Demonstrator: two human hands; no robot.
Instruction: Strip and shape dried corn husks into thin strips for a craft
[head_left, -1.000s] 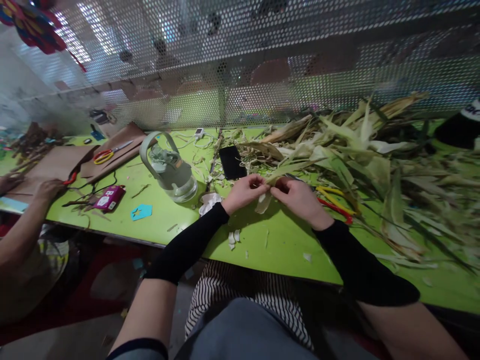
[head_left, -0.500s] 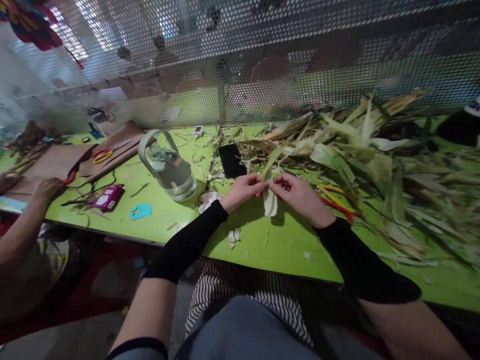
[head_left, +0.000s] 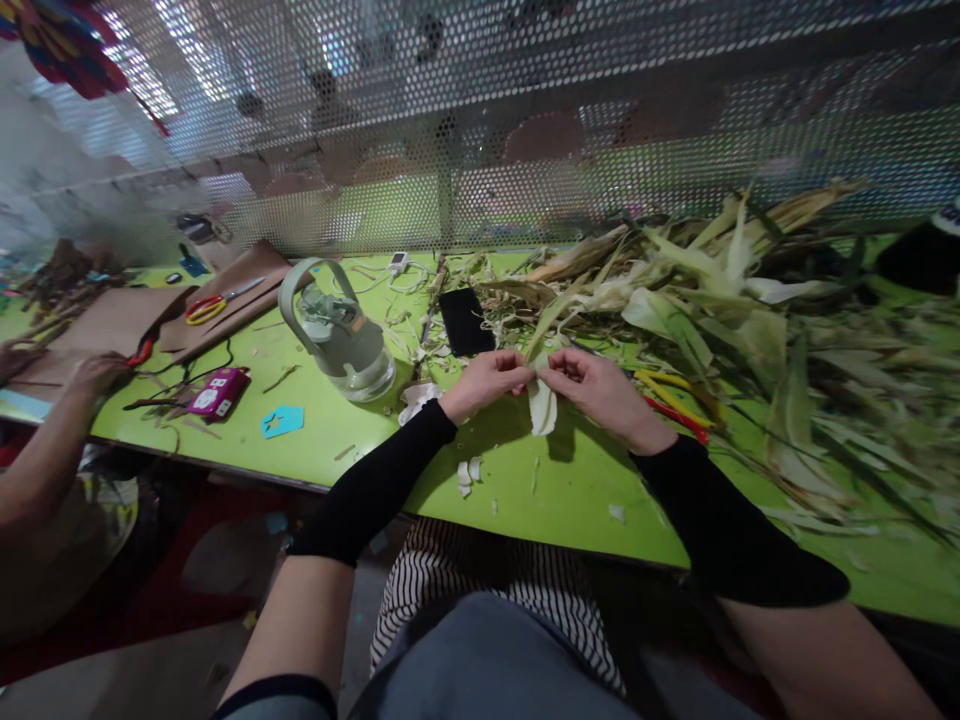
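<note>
A perforated metal panel (head_left: 487, 150) closes off the back of a bright green worktop (head_left: 585, 500). A pale husk strip (head_left: 543, 408) is held in front of the wearer, just above the near part of this surface; its broad end hangs toward the wearer and its narrower, greener part points toward the panel. The left hand (head_left: 491, 385) and right hand (head_left: 592, 392) meet at its middle, the fingers of each pinched on it from opposite sides, presumably to steady so limp a piece. Small white scraps (head_left: 465, 478) lie nearer the edge. Beyond the right hand, a husk pile (head_left: 690, 300) spreads within easy reach, probably as ready stock. A tool with red and yellow handles (head_left: 681, 421) lies beside that hand; its working end is covered, so its type is uncertain. Left of the pile lies a dark flat device (head_left: 466, 322), and farther left a bottle (head_left: 337, 350) stands upright, seemingly set aside to leave elbow room. The exact fingertip contacts are partly hidden by the fingers themselves. At far left, another person's hand (head_left: 101, 375) rests near brown sheets (head_left: 112, 318); that person is cut off by the frame.
</note>
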